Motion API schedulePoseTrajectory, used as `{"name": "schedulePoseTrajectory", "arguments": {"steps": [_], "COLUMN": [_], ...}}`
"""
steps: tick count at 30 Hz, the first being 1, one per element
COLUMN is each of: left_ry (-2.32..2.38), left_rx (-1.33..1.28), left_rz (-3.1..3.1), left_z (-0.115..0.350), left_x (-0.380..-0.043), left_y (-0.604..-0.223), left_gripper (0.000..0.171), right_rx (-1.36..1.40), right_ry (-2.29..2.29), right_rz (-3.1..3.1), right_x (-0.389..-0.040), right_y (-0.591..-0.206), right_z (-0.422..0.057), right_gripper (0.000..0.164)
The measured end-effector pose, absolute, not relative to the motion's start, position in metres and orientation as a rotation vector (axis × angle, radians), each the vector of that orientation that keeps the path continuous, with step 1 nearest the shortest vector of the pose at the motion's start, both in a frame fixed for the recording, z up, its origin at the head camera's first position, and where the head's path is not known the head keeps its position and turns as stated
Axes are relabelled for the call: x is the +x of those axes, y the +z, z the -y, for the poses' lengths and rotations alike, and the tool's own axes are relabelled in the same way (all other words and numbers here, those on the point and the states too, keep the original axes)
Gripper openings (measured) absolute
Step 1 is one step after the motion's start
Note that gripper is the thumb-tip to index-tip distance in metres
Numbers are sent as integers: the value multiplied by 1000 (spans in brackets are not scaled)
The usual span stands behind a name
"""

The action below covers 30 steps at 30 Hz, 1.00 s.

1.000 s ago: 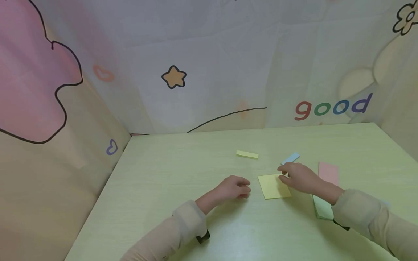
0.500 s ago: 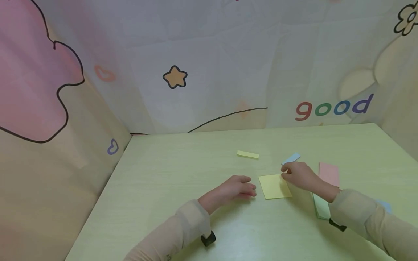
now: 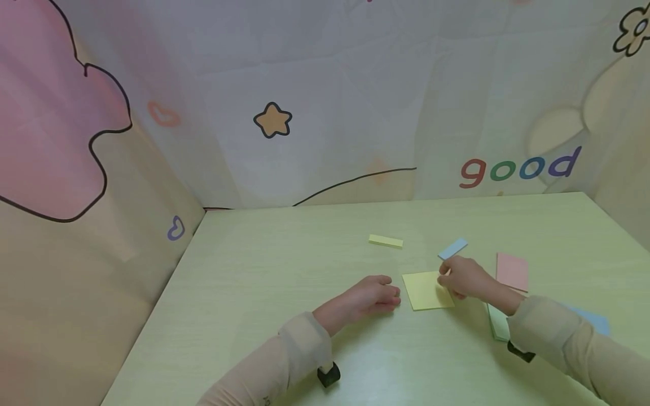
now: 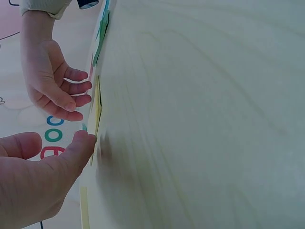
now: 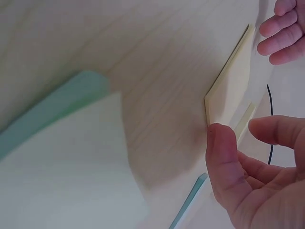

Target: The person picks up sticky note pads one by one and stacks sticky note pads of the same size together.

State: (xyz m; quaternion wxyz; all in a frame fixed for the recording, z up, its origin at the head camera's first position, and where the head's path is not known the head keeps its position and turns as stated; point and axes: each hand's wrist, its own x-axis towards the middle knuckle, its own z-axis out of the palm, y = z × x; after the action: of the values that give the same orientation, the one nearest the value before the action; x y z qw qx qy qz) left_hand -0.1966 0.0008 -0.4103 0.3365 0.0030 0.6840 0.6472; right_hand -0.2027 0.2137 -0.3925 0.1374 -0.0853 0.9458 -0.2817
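A square yellow sticky-note pad (image 3: 422, 292) lies flat on the table between both hands. My right hand (image 3: 468, 277) hovers over its right edge with loosely bent fingers. In the right wrist view a gap shows between thumb and finger, and one fingertip (image 5: 222, 131) overlaps the corner of the yellow pad (image 5: 233, 78). Just off the pad's left edge is my left hand (image 3: 377, 294), its fingers pointing toward it and relaxed. The left wrist view has the left hand (image 4: 52, 167) low beside the pad, seen edge-on, nothing in its grasp.
Behind the pad lie a narrow yellow strip pad (image 3: 385, 241) and a narrow blue one (image 3: 453, 248). To the right are a pink pad (image 3: 512, 272), a green pad (image 3: 499, 323) and a blue piece (image 3: 594, 321), the last two partly covered by the right sleeve. A printed cloth (image 3: 325, 101) hangs behind the table.
My left hand has moved slightly right, closer to the yellow pad. The right hand has drawn a little nearer to me, uncovering more of the blue strip; its sleeve reveals more blue.
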Motion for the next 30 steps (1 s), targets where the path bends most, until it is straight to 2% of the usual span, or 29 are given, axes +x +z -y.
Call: {"name": "schedulePoseTrajectory", "arguments": {"steps": [12,30], "left_ry": [1683,1699], "left_rx": [29,-10], "left_rz": [-1769,-1750], "left_z": [-4,-10], "left_x": [-196,-200], "left_y": [-415,-418], "left_gripper": [52,53], "right_rx": [-149,-23], "right_ry": [-895,-995], "right_rz": [-2668,-2551], "right_x": [-203,-207], "right_y": [-398,-402], "right_z": [-214,-211], "right_gripper": [18,25]}}
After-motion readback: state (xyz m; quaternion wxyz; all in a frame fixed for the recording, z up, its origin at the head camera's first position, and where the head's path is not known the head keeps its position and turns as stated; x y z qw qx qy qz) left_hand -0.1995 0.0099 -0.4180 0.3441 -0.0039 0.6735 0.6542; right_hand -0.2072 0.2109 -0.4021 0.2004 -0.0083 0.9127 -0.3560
